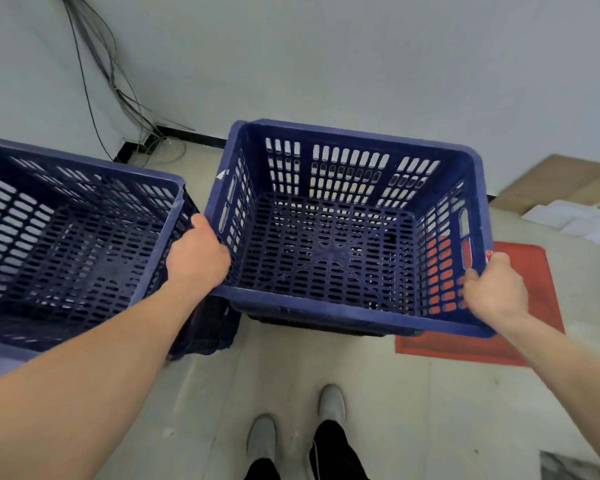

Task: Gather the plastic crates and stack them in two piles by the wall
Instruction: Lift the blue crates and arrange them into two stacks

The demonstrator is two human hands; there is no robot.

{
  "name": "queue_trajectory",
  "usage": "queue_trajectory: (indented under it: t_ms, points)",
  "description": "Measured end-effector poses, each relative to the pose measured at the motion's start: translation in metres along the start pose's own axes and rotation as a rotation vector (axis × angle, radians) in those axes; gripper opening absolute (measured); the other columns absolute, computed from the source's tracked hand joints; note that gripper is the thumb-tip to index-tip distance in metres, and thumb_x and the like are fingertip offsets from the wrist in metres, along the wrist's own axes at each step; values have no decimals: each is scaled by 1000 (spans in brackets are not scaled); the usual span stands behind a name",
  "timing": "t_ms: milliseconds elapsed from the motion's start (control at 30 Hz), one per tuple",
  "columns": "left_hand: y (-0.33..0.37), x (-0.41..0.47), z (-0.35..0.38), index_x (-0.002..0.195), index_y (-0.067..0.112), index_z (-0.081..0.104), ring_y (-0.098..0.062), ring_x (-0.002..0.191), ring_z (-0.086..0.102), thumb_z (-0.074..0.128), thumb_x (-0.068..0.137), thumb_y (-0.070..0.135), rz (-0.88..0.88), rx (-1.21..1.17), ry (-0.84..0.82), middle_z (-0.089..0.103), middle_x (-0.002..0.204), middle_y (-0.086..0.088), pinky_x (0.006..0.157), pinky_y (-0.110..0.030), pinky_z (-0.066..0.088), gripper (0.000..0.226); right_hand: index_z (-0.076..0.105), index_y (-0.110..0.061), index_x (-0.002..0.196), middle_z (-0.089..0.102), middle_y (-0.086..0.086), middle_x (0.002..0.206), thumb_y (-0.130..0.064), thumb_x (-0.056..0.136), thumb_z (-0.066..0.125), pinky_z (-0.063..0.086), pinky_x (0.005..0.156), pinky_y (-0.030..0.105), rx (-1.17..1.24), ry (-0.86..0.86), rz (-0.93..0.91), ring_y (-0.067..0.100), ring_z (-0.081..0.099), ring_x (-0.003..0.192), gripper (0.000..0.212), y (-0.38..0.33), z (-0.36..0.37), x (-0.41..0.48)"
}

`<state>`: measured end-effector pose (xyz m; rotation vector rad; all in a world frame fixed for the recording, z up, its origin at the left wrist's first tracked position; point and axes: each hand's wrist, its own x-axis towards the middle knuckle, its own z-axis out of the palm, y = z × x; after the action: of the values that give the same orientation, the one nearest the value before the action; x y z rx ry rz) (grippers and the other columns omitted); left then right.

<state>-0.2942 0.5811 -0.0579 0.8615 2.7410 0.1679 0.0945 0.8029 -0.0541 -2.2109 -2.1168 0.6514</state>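
A dark blue slotted plastic crate is in front of me near the grey wall, open side up and empty. My left hand grips its left rim, and my right hand grips its right rim near the front corner. Something dark shows under its front edge; I cannot tell whether it is another crate. A second blue crate stands to the left, close beside the first, its top at about the same height.
The grey wall runs behind both crates, with loose black cables hanging into the corner. A red mat lies on the floor under the right side. Flattened cardboard and white sheets sit at far right. My feet stand on bare floor.
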Motion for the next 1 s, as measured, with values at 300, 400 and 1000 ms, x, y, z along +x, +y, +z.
queue_trajectory:
  t_ms: [300,400,1000]
  points:
    - [-3,6,-4,121,8,35,-35,66,61,56,95,20,131,19,-28,61,87,-17,52,-40,52,36,44,-7,108,72,22,102,-25,100,54,52,81,48,53,57,125,44,67,93,22,32,17,-54]
    - [-6,3,-4,120,9,35,-37,67,61,56,96,20,139,19,-27,61,89,-18,54,-42,54,34,43,-9,107,72,21,100,-27,99,54,55,83,51,56,62,133,43,68,90,22,33,19,-59]
    - [-49,-92,10,112,5,37,-37,64,61,55,92,11,-53,-21,33,60,85,-18,48,-37,43,28,41,-4,105,63,24,98,-21,102,57,47,70,43,-15,-21,-74,43,60,84,23,16,5,-51]
